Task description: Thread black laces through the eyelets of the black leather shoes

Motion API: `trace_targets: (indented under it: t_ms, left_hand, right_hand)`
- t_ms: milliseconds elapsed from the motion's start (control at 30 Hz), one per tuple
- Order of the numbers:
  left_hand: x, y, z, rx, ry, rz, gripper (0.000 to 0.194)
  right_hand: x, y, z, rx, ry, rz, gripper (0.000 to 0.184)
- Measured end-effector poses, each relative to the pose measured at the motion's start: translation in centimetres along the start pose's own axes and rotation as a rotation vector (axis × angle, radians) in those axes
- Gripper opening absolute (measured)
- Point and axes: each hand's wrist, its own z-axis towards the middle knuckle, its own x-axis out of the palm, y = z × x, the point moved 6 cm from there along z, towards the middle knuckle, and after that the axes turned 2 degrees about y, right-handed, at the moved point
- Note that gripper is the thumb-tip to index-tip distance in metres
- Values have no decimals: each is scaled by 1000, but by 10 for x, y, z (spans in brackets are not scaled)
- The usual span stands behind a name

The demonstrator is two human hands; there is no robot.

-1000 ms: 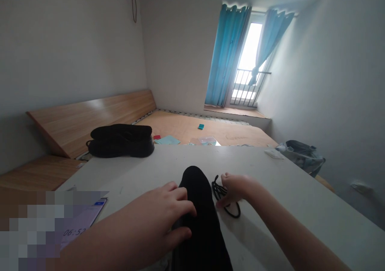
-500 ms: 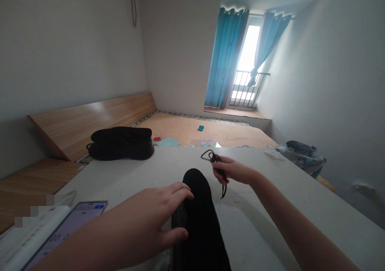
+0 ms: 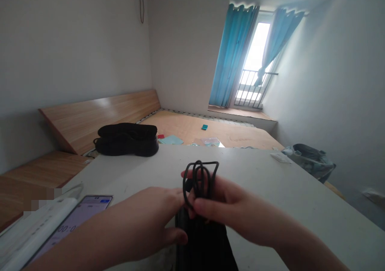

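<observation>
In my right hand (image 3: 228,200) is a looped bundle of dark cord that looks like a shoelace (image 3: 199,182), pinched between thumb and fingers. The bundle is above a black shoe (image 3: 207,247), which points away from me on the white table with a flat black insole on top. My left hand (image 3: 164,208) rests against the shoe's left side, thumb and fingers apart; its fingertips are partly hidden behind the cord and my right hand. Farther back on the left lies another black shoe (image 3: 128,140) with an insole laid over it.
A phone (image 3: 75,223) showing a timer and a white plastic-wrapped item (image 3: 45,231) lie at the left of the table (image 3: 264,182). Beyond the table is a bed board (image 3: 186,122) with small papers. A bin (image 3: 313,158) stands off the right edge.
My right hand has moved left and nearer with the shoelace bundle, from beside the shoe to over it, meeting my left hand. The view has shifted slightly.
</observation>
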Motion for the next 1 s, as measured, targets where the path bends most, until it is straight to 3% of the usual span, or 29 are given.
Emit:
trace_targets:
  t_ms: [100, 233, 300, 367, 467, 533, 633, 700, 867, 933, 1000]
  left_hand:
    - [0, -1, -1, -31, 15, 50, 24]
    - [-1, -6, -1, -14, 6, 89, 28]
    - [-2, -9, 0, 7, -8, 111, 23]
    - [-2, -12, 3, 40, -25, 141, 34]
    - [-1, -17, 9, 99, -58, 203, 42]
    - [1, -16, 12, 86, -70, 264, 36]
    - [3, -13, 14, 20, -91, 313, 23]
    - [3, -12, 14, 5, -100, 291, 18]
    - [3, -12, 14, 21, -100, 240, 17]
    - [3, -12, 15, 32, -97, 228, 16]
    - [2, -15, 14, 56, -91, 198, 14]
  right_hand:
    - [-9, 4, -6, 5, -92, -673, 24]
    - [-17, 10, -12, 74, -176, -1037, 18]
    - [-20, 14, -14, 97, -211, -1098, 18]
    - [-21, 17, -14, 82, -238, -1137, 26]
    - [-13, 19, -12, -6, -139, -1157, 23]
    - [-8, 16, -10, -25, -47, -1176, 16]
    - [-12, 16, -10, -4, -146, -1211, 5]
    - [-12, 17, -10, -56, -186, -1171, 11]
    - [2, 4, -8, -157, 77, -1085, 25]
    - [1, 0, -5, -137, 83, -1084, 23]
    - [-1, -1, 0, -133, 9, -1144, 17]
